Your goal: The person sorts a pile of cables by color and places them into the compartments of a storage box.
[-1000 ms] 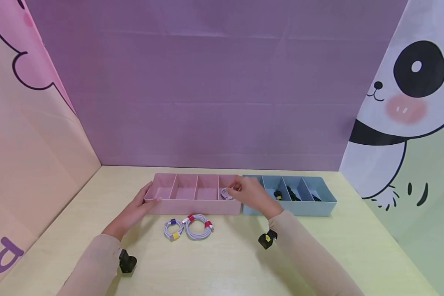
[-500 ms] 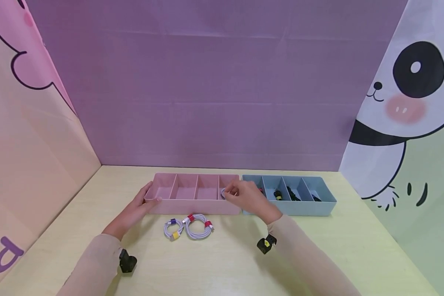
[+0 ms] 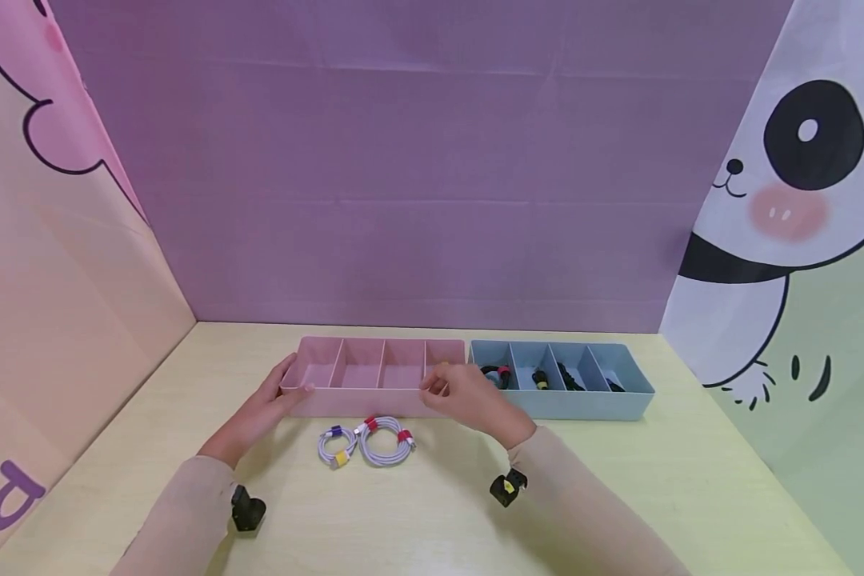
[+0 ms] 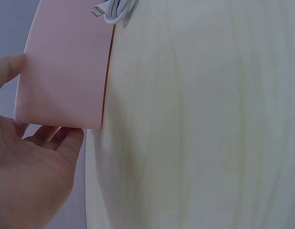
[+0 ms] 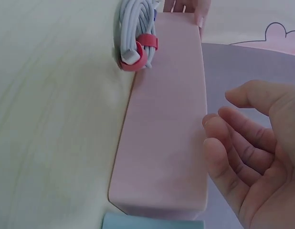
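Note:
My left hand grips the left end of a pink divided box; in the left wrist view its thumb lies at the rim and the fingers bend against the end wall. My right hand hovers at the front rim of the rightmost pink compartment, fingers loosely bent, nothing between them in the right wrist view. That hand hides most of this compartment. Before the pink box lie two coiled white cables: a smaller one with blue and yellow bands, and a larger one with red ties.
A blue divided box stands beside the pink one's right end, with dark coiled cables and other dark items in its compartments. A purple backdrop rises behind the table, with printed panels at both sides.
My right hand has let go of a white cable in the rightmost pink compartment and drawn back toward the front left. The left hand stays put.

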Tool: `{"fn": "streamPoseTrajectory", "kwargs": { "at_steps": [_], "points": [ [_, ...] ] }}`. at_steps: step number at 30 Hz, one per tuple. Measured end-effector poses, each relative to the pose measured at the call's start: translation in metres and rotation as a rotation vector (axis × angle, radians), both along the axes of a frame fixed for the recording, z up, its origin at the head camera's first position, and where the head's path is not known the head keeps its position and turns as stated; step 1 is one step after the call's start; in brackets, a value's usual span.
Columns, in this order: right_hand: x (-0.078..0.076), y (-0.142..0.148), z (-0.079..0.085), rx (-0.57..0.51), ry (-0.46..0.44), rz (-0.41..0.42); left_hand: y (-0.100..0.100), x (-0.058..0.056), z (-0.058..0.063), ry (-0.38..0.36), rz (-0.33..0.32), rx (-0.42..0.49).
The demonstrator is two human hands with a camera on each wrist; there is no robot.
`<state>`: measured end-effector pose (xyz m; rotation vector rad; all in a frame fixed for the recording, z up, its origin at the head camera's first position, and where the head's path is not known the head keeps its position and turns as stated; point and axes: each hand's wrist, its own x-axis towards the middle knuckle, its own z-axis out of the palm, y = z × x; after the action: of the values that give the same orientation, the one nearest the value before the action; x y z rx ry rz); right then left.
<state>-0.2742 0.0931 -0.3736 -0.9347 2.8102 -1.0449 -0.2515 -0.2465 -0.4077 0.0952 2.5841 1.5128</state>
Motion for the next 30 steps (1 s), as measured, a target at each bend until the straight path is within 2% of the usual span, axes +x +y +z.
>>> {"fn": "streamPoseTrajectory", "kwargs": {
  "at_steps": [8,22,30],
  "points": [
    [0.0,-0.008,-0.01,0.026,0.039,0.039,0.0,0.001,0.0,-0.01,-0.01,0.001],
    [0.008,-0.027,-0.021,0.089,-0.032,0.032,-0.001,0.002,0.001,0.007,-0.015,0.003],
    [0.007,-0.037,-0.029,0.21,0.08,0.054,-0.003,0.0,-0.001,-0.005,-0.014,-0.007]
  ]
}}
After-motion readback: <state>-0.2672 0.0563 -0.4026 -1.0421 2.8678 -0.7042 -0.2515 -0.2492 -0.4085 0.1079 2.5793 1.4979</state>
